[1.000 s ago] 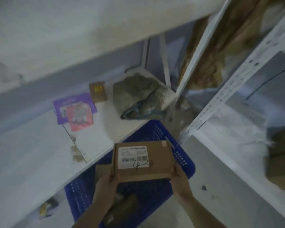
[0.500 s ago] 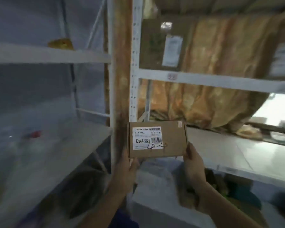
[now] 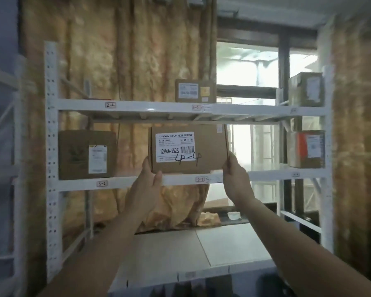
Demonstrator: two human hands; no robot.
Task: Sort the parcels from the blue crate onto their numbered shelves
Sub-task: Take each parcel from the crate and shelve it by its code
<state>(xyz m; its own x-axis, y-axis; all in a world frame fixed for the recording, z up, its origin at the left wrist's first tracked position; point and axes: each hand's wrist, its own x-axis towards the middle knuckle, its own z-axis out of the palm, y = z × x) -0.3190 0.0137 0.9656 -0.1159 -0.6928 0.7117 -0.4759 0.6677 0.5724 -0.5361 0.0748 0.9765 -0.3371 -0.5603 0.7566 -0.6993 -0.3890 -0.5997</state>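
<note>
A: You are holding the parcel [image 3: 189, 148] up in front of the rack [image 3: 51, 146] with both hands, its face turned towards you.

B: Your left hand [image 3: 147, 185] is gripping the lower left corner, with the thumb pressing on the front. Your right hand [image 3: 237, 181] is clasping the lower right edge, fingers curling round it.

A: The parcel is sitting between the top shelf [image 3: 148, 105] and the middle shelf [image 3: 176, 180], and its bottom edge is overlapping the middle one. I cannot tell whether it is resting there or hanging just in front.

B: Its white label [image 3: 175, 146] is reading 12V4A-5525, with "4-4" written over it by hand. The tag [image 3: 199, 179] just below the parcel is reading 3-3.

A: Far left on the middle shelf a big box [image 3: 87, 154] is standing, above a tag marked 3-2. A small box [image 3: 194, 91] is standing on the top shelf, right above your parcel.

B: A gold curtain [image 3: 116, 61] is hanging behind the rack, and a window [image 3: 246, 67] is glowing to its right.
</note>
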